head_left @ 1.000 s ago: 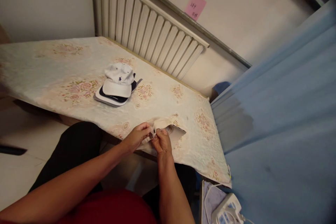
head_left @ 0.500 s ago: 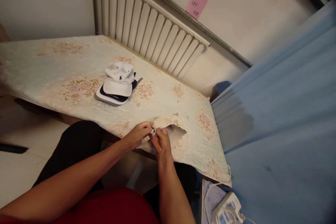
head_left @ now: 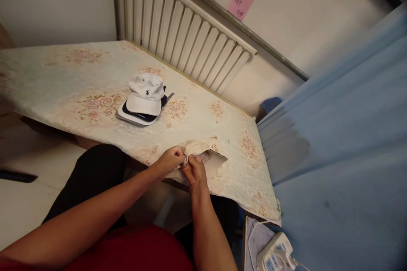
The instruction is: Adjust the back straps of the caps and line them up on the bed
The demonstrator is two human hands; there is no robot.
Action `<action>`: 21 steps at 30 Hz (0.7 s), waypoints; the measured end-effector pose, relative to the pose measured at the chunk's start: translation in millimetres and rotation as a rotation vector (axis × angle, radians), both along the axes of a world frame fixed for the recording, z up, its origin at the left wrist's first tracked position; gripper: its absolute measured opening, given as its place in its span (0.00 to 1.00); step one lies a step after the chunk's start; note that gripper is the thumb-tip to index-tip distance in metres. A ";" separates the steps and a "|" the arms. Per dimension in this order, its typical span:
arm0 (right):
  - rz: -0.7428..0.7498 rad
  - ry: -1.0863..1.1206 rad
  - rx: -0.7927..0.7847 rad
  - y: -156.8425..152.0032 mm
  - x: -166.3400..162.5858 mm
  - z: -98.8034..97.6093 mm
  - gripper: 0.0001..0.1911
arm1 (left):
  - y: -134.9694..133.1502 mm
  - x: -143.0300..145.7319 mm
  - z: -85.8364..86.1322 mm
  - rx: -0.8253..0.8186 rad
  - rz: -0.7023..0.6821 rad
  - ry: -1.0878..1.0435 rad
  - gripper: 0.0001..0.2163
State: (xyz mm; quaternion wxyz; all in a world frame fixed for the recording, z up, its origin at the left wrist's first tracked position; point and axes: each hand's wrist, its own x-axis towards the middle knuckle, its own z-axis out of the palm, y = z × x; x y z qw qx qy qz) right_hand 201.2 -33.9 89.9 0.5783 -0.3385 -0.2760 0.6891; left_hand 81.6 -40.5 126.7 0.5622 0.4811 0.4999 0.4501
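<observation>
Change over one second: the left hand (head_left: 171, 161) has curled its fingers further in, where they showed more extended before; the right hand (head_left: 196, 170) keeps its position; the cap stack (head_left: 144, 103) is unmoved.
Left hand: closed in a tight pinch on the edge of the cream cap (head_left: 193, 148), just beside the right hand.
Right hand: closed, thumb uppermost, clamped on the same edge; the small part between the two hands is too fine to identify.
Cream cap: located right of the cap stack and nearer the wearer, at the front of the floral table cover (head_left: 199, 112); opening exposed, crown soft and creased, brim (head_left: 216, 164) pointing right.
Cap stack: white cap (head_left: 146, 87) with a small dark emblem on top, dark and pale brims below.
Radiator (head_left: 184, 29): beyond the cap stack, on the wall.
Pink note (head_left: 241, 3): beyond the cap stack and to its right, handwritten.
Blue curtain (head_left: 343, 144): well right of the cap stack.
White device (head_left: 275, 252): right of the cap stack and much nearer the wearer, corded.
</observation>
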 end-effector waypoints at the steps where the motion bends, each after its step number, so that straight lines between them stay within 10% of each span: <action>1: -0.001 0.005 0.000 -0.2 -0.1 -0.1 0.12 | -0.4 -0.6 -0.1 -0.014 -0.003 -0.002 0.06; 21: 0.003 -0.019 0.008 -6.0 -1.5 3.1 0.13 | 2.2 -0.2 -9.6 -0.099 0.003 -0.263 0.06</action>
